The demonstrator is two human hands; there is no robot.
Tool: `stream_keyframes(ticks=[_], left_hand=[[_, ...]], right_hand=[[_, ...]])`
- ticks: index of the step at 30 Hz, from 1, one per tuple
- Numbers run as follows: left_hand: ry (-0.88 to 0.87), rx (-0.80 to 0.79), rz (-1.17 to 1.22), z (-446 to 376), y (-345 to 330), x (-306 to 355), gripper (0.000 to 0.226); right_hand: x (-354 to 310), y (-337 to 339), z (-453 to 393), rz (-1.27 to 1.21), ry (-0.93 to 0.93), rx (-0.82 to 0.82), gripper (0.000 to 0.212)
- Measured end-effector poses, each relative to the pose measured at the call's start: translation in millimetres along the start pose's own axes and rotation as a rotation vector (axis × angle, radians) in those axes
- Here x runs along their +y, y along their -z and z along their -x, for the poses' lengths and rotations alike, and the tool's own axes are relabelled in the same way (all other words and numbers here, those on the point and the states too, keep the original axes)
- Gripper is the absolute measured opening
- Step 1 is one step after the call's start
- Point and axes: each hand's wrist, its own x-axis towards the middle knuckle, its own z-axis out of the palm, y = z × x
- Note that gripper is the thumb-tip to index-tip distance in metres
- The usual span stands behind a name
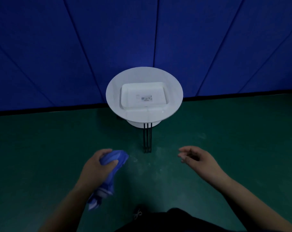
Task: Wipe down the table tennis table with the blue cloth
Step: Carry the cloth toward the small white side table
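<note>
A small printed label point(144, 97) sits inside the white tray point(160, 87) on the round white side table point(113, 96); its writing is too blurred to read. The left hand point(95, 166) grips the bunched blue cloth point(115, 156) above the green floor point(41, 148). The right hand point(198, 158) hangs loosely curled, holding nothing.

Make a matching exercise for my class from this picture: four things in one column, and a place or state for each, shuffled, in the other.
Things:
1. blue cloth
2. right hand
3. white tray
4. round white stand

States:
A. on the round stand
B. loosely curled, holding nothing
C. gripped in the left hand
D. on the green floor before the blue wall

Pairs: 1-C, 2-B, 3-A, 4-D
</note>
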Motion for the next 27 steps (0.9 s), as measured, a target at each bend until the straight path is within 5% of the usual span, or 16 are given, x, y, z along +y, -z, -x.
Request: stream_keyframes(ticks=[27], left_hand=[[-0.012, -0.016, 0.004, -388.7, -18.5, 132.4, 0.033]], right_hand=[[-92.4, 42.9, -393.6, 0.021, -0.059, -0.062, 0.015]])
